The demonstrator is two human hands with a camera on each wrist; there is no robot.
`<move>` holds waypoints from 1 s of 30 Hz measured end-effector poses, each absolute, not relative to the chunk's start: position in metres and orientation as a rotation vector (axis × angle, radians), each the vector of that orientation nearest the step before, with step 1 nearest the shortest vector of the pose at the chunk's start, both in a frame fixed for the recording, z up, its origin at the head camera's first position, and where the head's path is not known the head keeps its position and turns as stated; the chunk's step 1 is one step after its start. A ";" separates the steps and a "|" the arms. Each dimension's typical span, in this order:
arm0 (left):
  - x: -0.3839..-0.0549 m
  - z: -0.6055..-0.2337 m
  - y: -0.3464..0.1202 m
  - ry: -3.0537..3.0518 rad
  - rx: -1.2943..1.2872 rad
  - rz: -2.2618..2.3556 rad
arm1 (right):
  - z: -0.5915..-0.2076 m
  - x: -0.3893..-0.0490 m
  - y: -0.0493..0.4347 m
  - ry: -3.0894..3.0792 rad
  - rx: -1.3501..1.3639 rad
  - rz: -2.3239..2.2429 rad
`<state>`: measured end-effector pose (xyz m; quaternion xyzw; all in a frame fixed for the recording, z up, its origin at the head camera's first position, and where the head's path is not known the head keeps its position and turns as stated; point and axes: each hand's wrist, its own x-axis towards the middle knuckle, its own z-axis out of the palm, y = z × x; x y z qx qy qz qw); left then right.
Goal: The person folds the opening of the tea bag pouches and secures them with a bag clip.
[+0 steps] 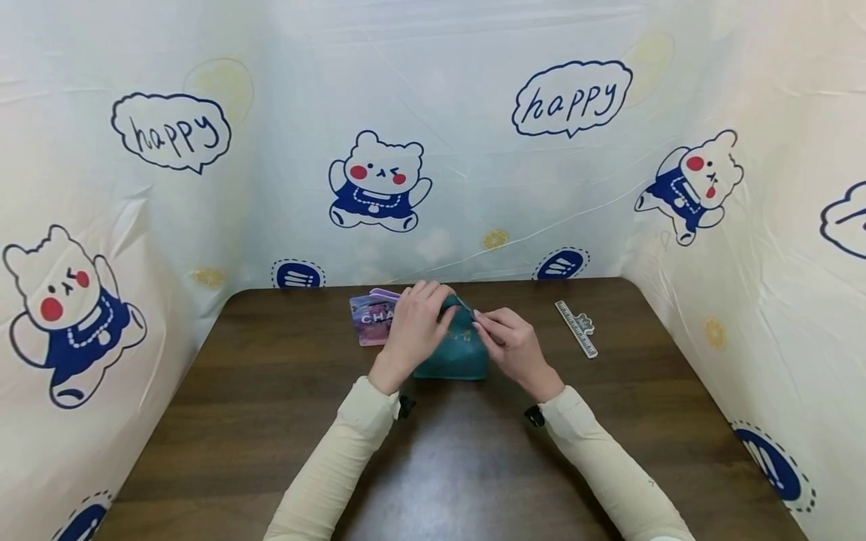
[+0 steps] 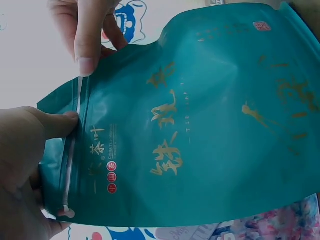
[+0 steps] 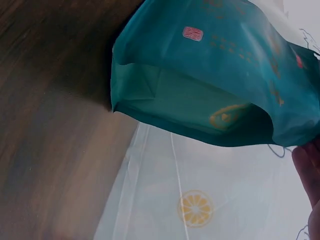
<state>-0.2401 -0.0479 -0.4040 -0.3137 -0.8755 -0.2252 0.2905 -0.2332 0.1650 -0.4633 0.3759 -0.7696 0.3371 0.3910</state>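
A teal foil tea pouch (image 1: 455,353) with gold lettering stands tilted on the table between both hands. Along its top runs a pale zip strip (image 2: 74,145), with a whitish end piece near one corner. My left hand (image 1: 421,323) grips the top edge at the left, its thumb lying on the strip in the left wrist view. My right hand (image 1: 510,342) pinches the top edge farther along, thumb against the strip. In the right wrist view the pouch's folded base shows, and only part of the right hand (image 3: 310,170) appears at the edge.
A pink and purple printed packet (image 1: 368,323) lies behind the left hand, with a lilac item (image 1: 384,294) beside it. To the right lies a white ruler-like strip with a clip-shaped piece (image 1: 577,329). A printed cloth surrounds the brown table (image 1: 271,421).
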 end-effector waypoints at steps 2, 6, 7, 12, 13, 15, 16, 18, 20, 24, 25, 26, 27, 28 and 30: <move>-0.241 -0.405 -0.049 -2.326 -0.855 -0.608 | -0.463 -0.234 0.166 -1.961 0.956 0.883; -0.242 -0.406 -0.052 -2.319 -0.887 -0.622 | -0.461 -0.236 0.168 -1.963 0.946 0.944; -0.243 -0.406 -0.052 -2.322 -0.893 -0.626 | -0.460 -0.237 0.168 -1.960 0.942 0.956; -0.242 -0.405 -0.054 -2.332 -0.921 -0.652 | -0.460 -0.239 0.167 -1.957 0.896 1.021; -0.242 -0.405 -0.054 -2.334 -0.928 -0.655 | -0.460 -0.240 0.167 -1.956 0.883 1.036; -0.242 -0.404 -0.055 -2.332 -0.939 -0.654 | -0.461 -0.241 0.165 -1.946 0.861 1.067; -0.242 -0.403 -0.055 -2.331 -0.941 -0.653 | -0.461 -0.241 0.165 -1.939 0.851 1.080; -0.242 -0.403 -0.055 -2.325 -0.943 -0.646 | -0.461 -0.241 0.163 -1.917 0.835 1.091; -0.242 -0.404 -0.055 -2.318 -0.934 -0.634 | -0.462 -0.239 0.161 -1.892 0.831 1.092; -0.242 -0.407 -0.053 -2.308 -0.914 -0.634 | -0.466 -0.236 0.159 -1.863 0.843 1.071; -0.242 -0.407 -0.053 -2.308 -0.911 -0.634 | -0.468 -0.236 0.158 -1.859 0.852 1.070; -0.242 -0.407 -0.052 -2.307 -0.909 -0.637 | -0.469 -0.235 0.158 -1.854 0.864 1.070; -0.242 -0.408 -0.052 -2.305 -0.910 -0.640 | -0.470 -0.235 0.158 -1.847 0.876 1.078; -0.242 -0.408 -0.052 -2.304 -0.911 -0.642 | -0.471 -0.235 0.158 -1.843 0.886 1.088; -0.243 -0.408 -0.052 -2.301 -0.917 -0.648 | -0.472 -0.235 0.158 -1.833 0.899 1.130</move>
